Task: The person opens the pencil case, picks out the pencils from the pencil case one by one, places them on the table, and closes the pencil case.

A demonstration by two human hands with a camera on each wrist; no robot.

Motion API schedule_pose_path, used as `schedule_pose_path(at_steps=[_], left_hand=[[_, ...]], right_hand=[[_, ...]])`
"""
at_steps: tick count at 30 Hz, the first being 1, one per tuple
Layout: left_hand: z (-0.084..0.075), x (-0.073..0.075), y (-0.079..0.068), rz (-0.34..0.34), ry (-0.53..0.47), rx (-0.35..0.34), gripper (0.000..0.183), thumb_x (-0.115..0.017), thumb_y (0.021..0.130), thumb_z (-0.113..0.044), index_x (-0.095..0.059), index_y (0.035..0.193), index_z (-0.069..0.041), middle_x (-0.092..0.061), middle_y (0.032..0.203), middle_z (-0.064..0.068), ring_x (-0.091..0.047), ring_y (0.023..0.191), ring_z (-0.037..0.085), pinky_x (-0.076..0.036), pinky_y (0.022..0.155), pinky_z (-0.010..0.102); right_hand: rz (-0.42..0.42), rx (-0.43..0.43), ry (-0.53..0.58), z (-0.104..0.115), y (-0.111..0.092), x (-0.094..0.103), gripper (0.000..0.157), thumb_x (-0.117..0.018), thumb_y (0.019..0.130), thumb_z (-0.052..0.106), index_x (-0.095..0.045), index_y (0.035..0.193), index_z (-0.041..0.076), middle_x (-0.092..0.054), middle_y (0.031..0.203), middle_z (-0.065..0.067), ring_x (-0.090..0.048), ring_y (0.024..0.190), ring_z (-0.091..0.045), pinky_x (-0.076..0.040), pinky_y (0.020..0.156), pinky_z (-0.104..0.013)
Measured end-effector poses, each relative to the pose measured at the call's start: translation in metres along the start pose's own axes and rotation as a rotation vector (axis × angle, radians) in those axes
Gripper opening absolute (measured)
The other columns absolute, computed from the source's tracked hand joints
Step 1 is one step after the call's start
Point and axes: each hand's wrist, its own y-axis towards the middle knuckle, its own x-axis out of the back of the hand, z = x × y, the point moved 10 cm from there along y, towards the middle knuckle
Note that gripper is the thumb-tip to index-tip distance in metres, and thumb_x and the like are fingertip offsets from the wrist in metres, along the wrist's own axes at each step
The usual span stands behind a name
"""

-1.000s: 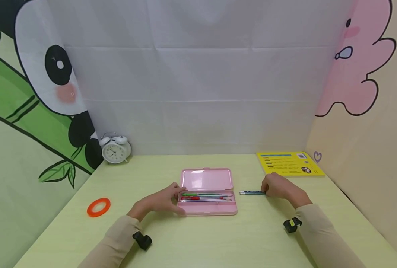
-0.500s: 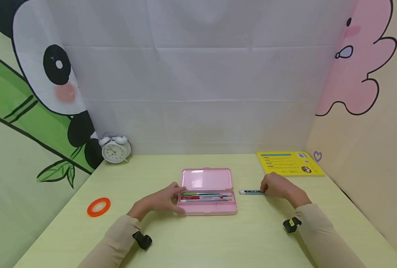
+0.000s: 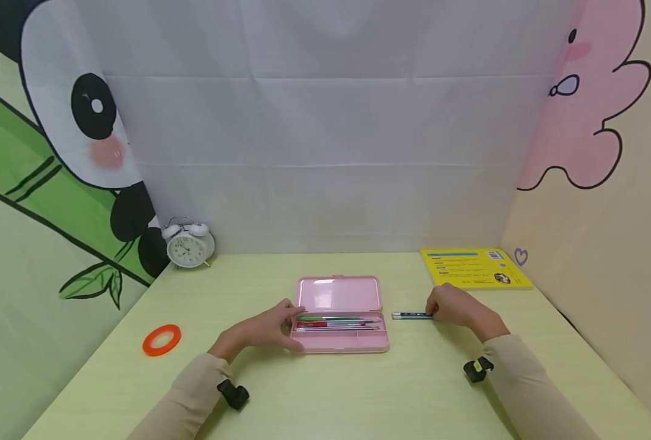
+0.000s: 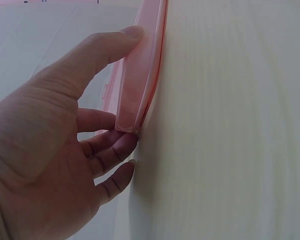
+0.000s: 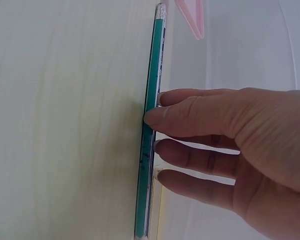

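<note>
An open pink pencil case (image 3: 341,343) lies mid-table with its lid tipped back. Inside it are several pens and pencils (image 3: 336,324), one green and one red among them. My left hand (image 3: 265,330) grips the case's left end; in the left wrist view the thumb presses one side and fingers touch the end corner. To the right of the case, my right hand (image 3: 457,305) pinches a green pencil (image 5: 152,75) between thumb and fingertips. The pencil lies along the tabletop, its eraser end pointing to the case. In the head view the hand hides its other end.
A yellow book (image 3: 474,269) lies at the back right, just beyond the right hand. At the back left stands a white alarm clock (image 3: 189,245). An orange ring, like a tape roll (image 3: 162,340), lies left of the left hand.
My right hand has shifted slightly left along the pencil, whose eraser end stays in about the same place. The left hand and the pencil case have not moved.
</note>
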Motion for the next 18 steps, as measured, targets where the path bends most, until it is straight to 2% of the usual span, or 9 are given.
schedule_pose_path(at_steps=[13,18], left_hand=[[0.0009,-0.0007,0.0003,-0.002,0.010,-0.001,0.098,-0.086,0.078,-0.036,-0.036,0.153,0.002,-0.041,0.114,0.005,-0.041,0.107,0.020,-0.041,0.087,0.037],[0.0005,-0.0007,0.0005,-0.002,0.043,-0.019,0.099,-0.086,0.077,-0.038,-0.035,0.153,0.002,-0.042,0.111,0.006,-0.041,0.103,0.020,-0.040,0.085,0.035]], right_hand=[[0.001,-0.019,0.001,-0.0004,-0.0018,0.0029,0.016,-0.075,0.084,-0.003,-0.080,0.093,0.008,-0.070,0.088,0.000,-0.057,0.078,-0.017,-0.054,0.079,-0.038],[-0.005,-0.012,-0.004,0.0030,-0.0023,0.0058,0.015,-0.075,0.084,-0.003,-0.080,0.094,0.007,-0.069,0.087,0.000,-0.057,0.077,-0.017,-0.053,0.077,-0.037]])
